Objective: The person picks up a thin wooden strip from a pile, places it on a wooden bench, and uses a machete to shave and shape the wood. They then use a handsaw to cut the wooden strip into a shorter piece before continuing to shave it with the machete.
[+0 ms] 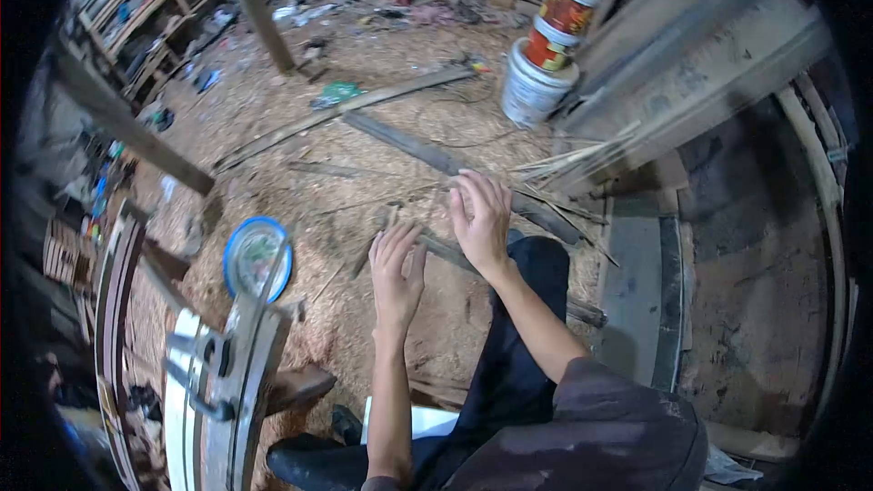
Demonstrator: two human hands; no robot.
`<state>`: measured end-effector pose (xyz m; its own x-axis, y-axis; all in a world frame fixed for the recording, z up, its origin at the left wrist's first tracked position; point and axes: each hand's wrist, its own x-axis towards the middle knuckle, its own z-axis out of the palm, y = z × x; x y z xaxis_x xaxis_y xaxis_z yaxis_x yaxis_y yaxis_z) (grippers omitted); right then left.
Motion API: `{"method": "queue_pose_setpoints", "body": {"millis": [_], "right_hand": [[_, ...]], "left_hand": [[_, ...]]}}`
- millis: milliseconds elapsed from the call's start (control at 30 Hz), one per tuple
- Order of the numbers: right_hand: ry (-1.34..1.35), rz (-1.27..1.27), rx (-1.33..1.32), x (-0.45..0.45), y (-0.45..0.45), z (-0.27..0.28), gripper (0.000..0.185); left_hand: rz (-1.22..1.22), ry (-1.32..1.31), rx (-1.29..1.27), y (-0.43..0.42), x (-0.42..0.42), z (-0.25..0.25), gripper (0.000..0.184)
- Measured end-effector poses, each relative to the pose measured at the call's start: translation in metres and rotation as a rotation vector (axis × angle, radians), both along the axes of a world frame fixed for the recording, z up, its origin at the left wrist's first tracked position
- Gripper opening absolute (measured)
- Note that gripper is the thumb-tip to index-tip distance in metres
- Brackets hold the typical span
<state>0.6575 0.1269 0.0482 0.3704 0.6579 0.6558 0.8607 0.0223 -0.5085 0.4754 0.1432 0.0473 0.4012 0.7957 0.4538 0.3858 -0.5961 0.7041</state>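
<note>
My left hand (397, 268) is raised in front of me over the shavings-covered floor, fingers stretched out and thumb apart, with nothing seen in it. Higher and to the right, my right hand (482, 223) is also raised, its fingers extended and slightly bent, and it too shows nothing held. The two hands are apart. Behind my right hand lies a long grey wooden plank (400, 141). A thinner board (446, 253) runs along the ground behind both hands. Whether either hand touches the wood cannot be made out.
To the left stands a wooden bench (259, 382) with dark handle-like metal fittings (209, 355) on it. Beyond it is a blue-rimmed basin (229, 259). Stacked buckets (536, 86) stand at upper right, beside large leaning boards (691, 64). Wooden posts (259, 14) rise at left.
</note>
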Motion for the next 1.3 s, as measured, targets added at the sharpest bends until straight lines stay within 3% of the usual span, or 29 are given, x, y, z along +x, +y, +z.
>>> {"method": "queue_pose_setpoints", "body": {"millis": [133,467,633,767,867,900,1133,1167,1200,1267,1300], "right_hand": [[0.130,-0.182,0.031,0.091,0.008,-0.013,0.021],[0.326,-0.183,-0.145,0.281,0.002,-0.034,0.028],[0.129,-0.282,-0.187,0.367,0.038,-0.126,0.039],[0.277,-0.349,-0.296,0.421,0.065,-0.217,0.053],[0.336,-0.405,-0.227,0.469,0.090,-0.290,0.063],[0.404,-0.456,-0.320,0.483,0.098,-0.304,0.070],[0.650,-0.709,-0.316,0.529,0.113,-0.395,0.085],[0.563,-0.784,-0.490,0.527,0.113,-0.389,0.092],[0.554,-0.794,-0.499,0.532,0.117,-0.396,0.092],[0.590,-0.850,-0.341,0.544,0.123,-0.416,0.094],[0.887,-0.708,-0.186,0.549,0.120,-0.402,0.088]], "left_hand": [[-0.094,-0.019,-0.049,0.044,0.098,-0.021,0.032],[-0.246,0.083,-0.147,0.094,0.276,-0.085,0.031],[-0.344,0.109,-0.213,0.123,0.354,-0.156,0.035],[-0.444,0.149,-0.139,0.147,0.415,-0.202,0.036],[-0.486,0.121,-0.156,0.166,0.459,-0.232,0.037],[-0.497,0.120,-0.143,0.172,0.472,-0.240,0.036],[-0.504,0.148,-0.094,0.202,0.540,-0.314,0.038],[-0.505,0.119,-0.102,0.199,0.551,-0.325,0.037],[-0.511,0.110,-0.113,0.195,0.561,-0.333,0.037],[-0.531,0.087,-0.202,0.191,0.580,-0.349,0.037],[-0.543,0.065,-0.213,0.189,0.586,-0.353,0.037]]}}
